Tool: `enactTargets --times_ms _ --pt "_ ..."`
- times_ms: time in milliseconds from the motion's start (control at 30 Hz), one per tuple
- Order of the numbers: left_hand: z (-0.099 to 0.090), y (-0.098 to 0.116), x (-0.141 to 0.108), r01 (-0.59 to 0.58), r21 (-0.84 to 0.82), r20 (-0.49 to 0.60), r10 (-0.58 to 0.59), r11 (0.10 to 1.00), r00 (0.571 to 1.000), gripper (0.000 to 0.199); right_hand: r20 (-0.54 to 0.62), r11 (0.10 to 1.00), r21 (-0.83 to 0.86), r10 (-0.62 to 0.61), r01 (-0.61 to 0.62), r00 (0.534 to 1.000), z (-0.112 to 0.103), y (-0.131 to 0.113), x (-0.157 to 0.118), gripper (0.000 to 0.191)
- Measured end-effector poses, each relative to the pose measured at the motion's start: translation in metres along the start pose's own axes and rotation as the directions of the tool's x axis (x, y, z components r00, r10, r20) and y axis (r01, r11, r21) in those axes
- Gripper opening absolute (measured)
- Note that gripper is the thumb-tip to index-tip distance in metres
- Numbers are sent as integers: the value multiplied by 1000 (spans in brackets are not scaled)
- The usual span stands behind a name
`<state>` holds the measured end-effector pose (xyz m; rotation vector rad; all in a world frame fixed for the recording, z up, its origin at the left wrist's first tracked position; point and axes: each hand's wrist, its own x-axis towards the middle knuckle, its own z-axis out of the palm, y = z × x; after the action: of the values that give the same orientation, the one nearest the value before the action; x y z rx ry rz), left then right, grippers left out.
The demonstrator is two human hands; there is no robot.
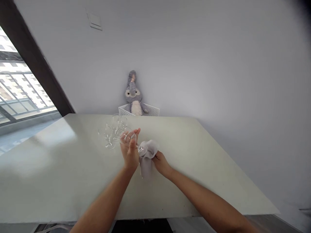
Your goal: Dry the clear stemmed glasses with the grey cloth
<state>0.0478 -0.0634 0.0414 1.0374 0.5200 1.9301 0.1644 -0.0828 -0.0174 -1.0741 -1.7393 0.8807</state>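
My left hand [130,152] is wrapped round the bowl of a clear stemmed glass [142,149], which is tipped so that its foot points right. A pale grey cloth [146,166] hangs from my right hand [161,161], whose fingers are closed on it and partly hidden behind its folds. The cloth's upper part lies against the foot of the glass. Left of my left hand, several more clear stemmed glasses [110,134] stand close together; their outlines overlap, and some are partly covered by the hand.
All this is over a pale, glossy table [194,155]. Past its back edge, a grey plush toy [133,95] sits in a white perforated basket [153,111] against the wall [218,64]. A dark-framed window [21,84] is at the left.
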Motion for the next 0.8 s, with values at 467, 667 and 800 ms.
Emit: enactTargets --times_ms 467,667,800 --pt "-2 -16 -13 -211 382 311 90 900 946 50 109 847 -516 -84 129 990 -49 -57 8 42" --pt "-8 -35 -26 -224 647 456 -135 728 880 63 -101 967 -236 73 -95 992 -51 -4 36 15" --pt "-25 -58 -24 -101 835 376 -426 541 823 37 -429 901 -149 311 -407 848 -116 48 60 22"
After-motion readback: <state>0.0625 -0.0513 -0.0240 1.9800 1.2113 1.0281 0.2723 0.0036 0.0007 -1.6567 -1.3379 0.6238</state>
